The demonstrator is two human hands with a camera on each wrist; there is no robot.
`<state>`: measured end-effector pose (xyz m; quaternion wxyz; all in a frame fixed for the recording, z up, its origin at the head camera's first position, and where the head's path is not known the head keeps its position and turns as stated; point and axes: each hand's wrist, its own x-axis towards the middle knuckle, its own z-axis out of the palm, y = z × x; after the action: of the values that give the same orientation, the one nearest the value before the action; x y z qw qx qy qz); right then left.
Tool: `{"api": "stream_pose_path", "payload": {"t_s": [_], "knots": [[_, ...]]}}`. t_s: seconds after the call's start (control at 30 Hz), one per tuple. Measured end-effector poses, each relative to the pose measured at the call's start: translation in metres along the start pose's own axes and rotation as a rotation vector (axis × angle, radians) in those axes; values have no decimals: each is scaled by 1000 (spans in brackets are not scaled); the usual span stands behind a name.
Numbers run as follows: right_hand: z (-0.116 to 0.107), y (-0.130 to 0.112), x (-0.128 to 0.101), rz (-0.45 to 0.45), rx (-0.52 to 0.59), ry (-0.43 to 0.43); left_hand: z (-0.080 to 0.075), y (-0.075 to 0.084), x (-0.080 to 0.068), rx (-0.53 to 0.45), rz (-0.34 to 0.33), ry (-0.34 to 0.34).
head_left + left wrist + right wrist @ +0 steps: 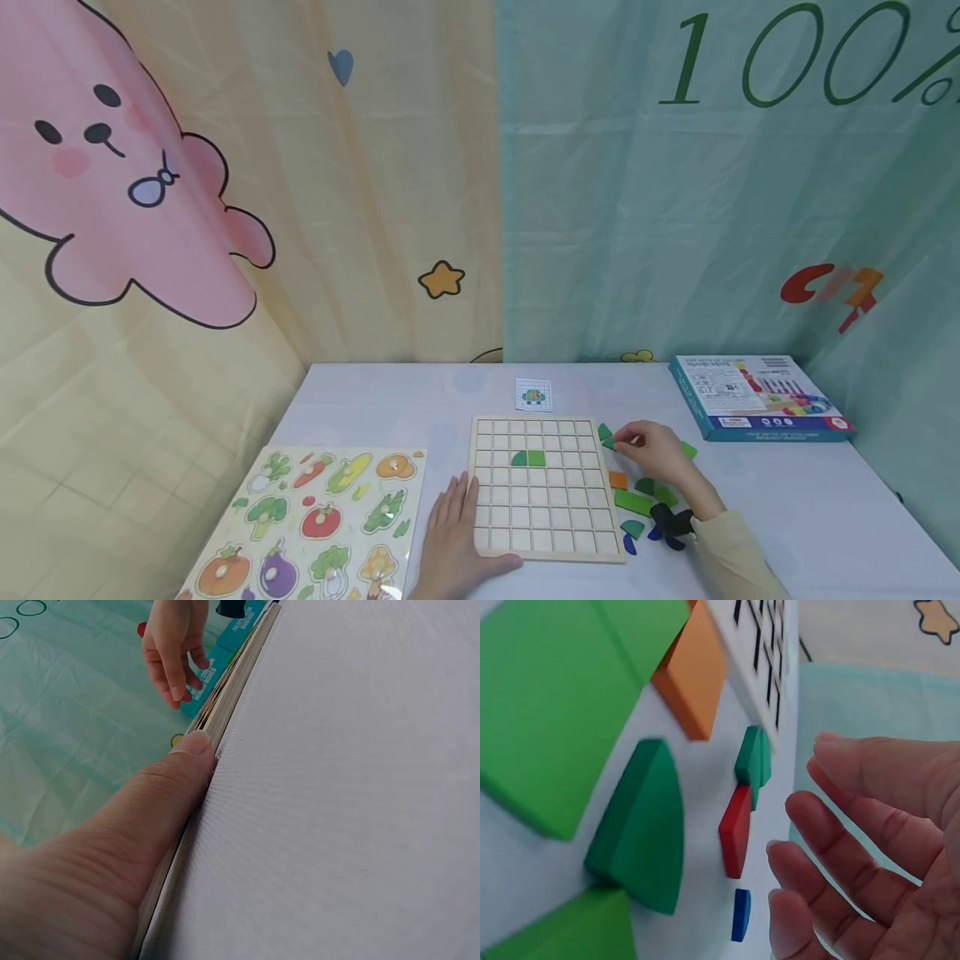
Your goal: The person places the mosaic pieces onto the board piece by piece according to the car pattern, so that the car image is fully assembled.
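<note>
A wooden grid board point(551, 518) lies on the white table, with a dark green quarter-round piece point(519, 458) and a light green square point(536, 458) side by side in its cells. My left hand point(459, 537) rests at the board's lower left corner, fingers straight along the side; its thumb point(161, 780) lies against the front edge. Just off the board's right side, my right hand point(651, 450) hovers by dark green quarter-round pieces point(604, 432). Its bent fingers point(832, 840) and thumb stand apart with nothing between them. Beneath lie an orange piece point(694, 671) and a red piece point(736, 831).
Several loose green and blue pieces, including a long light green one point(633, 502), lie right of the board. A small pattern card point(533, 395) sits behind it. On the left is a vegetable picture sheet point(300, 533); at the back right, a flat box point(757, 398).
</note>
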<state>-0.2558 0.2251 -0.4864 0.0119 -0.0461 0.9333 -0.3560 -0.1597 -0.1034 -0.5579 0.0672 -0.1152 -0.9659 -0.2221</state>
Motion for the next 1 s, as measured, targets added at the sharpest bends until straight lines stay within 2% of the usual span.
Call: {"api": "stream_pose_path", "payload": {"t_s": [0.07, 0.23, 0.73, 0.87, 1.0], "knots": [[-1, 2, 2, 37, -23, -7, 0, 0, 0, -1, -1, 0], [2, 7, 8, 67, -57, -10, -2, 2, -1, -3, 7, 9], [8, 9, 15, 55, -160, -20, -1, 0, -1, 8, 30, 45], [6, 7, 15, 50, -163, -31, -1, 1, -2, 7, 32, 60], [5, 6, 15, 72, -129, -22, -1, 2, -1, 1, 24, 47]]}}
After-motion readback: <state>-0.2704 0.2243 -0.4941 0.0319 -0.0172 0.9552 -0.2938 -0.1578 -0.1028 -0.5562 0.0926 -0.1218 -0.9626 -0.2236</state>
